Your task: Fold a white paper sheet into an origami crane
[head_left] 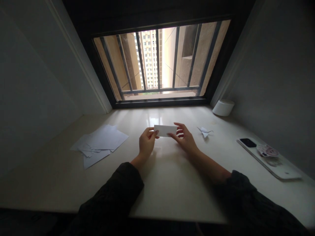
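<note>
A small folded white paper strip [165,130] is held just above the pale tabletop [172,177] in front of the window. My left hand [147,143] pinches its left end between thumb and fingers. My right hand [184,137] pinches its right end, with the other fingers curled behind it. Both forearms in dark sleeves reach in from the near edge.
A loose pile of white paper sheets [99,142] lies at the left. A small folded paper figure [204,131] sits right of my hands. A white phone [268,157] lies at the far right, a white round container [223,107] near the barred window [159,62].
</note>
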The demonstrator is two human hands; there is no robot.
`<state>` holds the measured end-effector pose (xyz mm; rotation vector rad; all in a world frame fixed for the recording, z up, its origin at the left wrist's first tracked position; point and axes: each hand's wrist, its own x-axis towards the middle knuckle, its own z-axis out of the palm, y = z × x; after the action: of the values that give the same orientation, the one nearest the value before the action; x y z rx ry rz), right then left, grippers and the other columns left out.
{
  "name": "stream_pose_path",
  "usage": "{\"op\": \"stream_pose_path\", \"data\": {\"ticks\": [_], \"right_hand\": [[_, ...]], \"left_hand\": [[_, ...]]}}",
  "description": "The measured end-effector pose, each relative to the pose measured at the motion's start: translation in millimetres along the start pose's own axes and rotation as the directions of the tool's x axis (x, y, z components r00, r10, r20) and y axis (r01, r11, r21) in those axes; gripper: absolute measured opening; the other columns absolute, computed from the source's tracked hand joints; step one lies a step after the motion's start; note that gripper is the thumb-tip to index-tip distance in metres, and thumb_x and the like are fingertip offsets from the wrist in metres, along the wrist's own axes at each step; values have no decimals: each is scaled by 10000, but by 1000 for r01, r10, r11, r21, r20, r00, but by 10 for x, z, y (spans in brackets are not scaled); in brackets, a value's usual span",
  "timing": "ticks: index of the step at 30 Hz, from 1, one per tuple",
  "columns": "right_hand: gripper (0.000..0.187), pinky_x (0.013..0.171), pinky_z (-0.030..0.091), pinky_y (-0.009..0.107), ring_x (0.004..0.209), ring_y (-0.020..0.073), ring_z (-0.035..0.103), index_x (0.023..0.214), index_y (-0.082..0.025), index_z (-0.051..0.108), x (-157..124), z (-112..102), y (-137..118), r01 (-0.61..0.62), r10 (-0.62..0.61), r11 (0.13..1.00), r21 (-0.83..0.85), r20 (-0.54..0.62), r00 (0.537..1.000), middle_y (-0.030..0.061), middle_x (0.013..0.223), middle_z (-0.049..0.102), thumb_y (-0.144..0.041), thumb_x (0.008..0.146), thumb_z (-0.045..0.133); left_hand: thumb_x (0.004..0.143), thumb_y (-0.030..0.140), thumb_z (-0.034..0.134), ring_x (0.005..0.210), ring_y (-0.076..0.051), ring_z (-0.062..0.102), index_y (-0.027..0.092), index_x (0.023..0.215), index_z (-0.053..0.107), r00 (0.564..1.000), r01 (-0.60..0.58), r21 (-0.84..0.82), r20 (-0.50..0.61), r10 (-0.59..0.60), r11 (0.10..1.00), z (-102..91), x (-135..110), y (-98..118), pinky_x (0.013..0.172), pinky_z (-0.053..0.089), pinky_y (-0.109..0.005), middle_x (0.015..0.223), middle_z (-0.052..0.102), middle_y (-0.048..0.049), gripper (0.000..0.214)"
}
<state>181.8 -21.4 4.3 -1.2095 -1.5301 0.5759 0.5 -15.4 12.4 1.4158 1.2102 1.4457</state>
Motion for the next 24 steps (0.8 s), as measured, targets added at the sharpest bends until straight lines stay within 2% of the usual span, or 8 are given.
{"op": "stream_pose_path", "data": {"ticks": [2, 5, 12, 15, 19, 21, 24], "right_hand": [[578, 704, 510, 342, 842, 208, 581, 1237, -232, 499, 0, -21, -40, 123, -127, 989, -85, -43, 991, 89, 1058, 578, -464, 730, 653], [419, 839, 474, 390, 970, 242, 545, 1155, -266, 584, -6, -43, -78, 261, -274, 934, -245, -21, 961, 82, 1064, 572, -436, 773, 622], [357, 824, 458, 395, 997, 258, 533, 1181, -297, 587, -35, -67, -120, 318, -346, 827, -463, 28, 938, 69, 1111, 601, -393, 837, 558], [315, 825, 453, 394, 996, 259, 538, 1128, -286, 612, -36, -66, -147, 313, -345, 832, -458, 14, 938, 67, 1098, 614, -398, 840, 552], [228, 821, 454, 396, 960, 259, 548, 929, -246, 645, -24, -39, -138, 270, -304, 888, -372, -36, 952, 73, 1033, 625, -423, 789, 611], [228, 811, 456, 396, 925, 256, 552, 849, -230, 647, -14, -25, -113, 247, -276, 913, -325, -48, 960, 77, 989, 632, -439, 759, 641], [256, 822, 452, 395, 904, 249, 557, 831, -222, 682, 1, -18, -71, 186, -211, 954, -235, -86, 974, 77, 936, 646, -460, 742, 654]], "left_hand": [[731, 423, 651, 647, -185, 668, 191, 897, 600, 1000, 12, -6, 12, -12, 1000, 8, -6, -3, 591, 463, -260, 752, 704, -43, 290], [724, 428, 658, 660, -194, 677, 183, 910, 608, 1000, 22, -19, 22, -22, 1000, 17, -19, 9, 586, 471, -263, 762, 710, -54, 312], [704, 418, 685, 643, -204, 681, 160, 936, 619, 999, 45, -68, 17, -44, 997, 14, -5, 8, 614, 514, -296, 749, 715, -76, 353], [687, 407, 704, 635, -204, 681, 164, 988, 623, 998, 63, -98, 20, -61, 993, 14, -5, 23, 633, 529, -312, 746, 717, -71, 395], [684, 391, 712, 624, -195, 678, 205, 1144, 587, 995, 79, -123, 69, -71, 989, 16, -25, 66, 642, 533, -308, 693, 705, -29, 512], [692, 383, 706, 629, -187, 677, 228, 1197, 561, 994, 75, -121, 93, -64, 990, 15, -36, 75, 654, 533, -304, 695, 700, -16, 547], [712, 379, 689, 621, -167, 663, 257, 1249, 523, 991, 58, -107, 125, -45, 993, 9, -40, 67, 660, 526, -297, 709, 691, -4, 575]]}}
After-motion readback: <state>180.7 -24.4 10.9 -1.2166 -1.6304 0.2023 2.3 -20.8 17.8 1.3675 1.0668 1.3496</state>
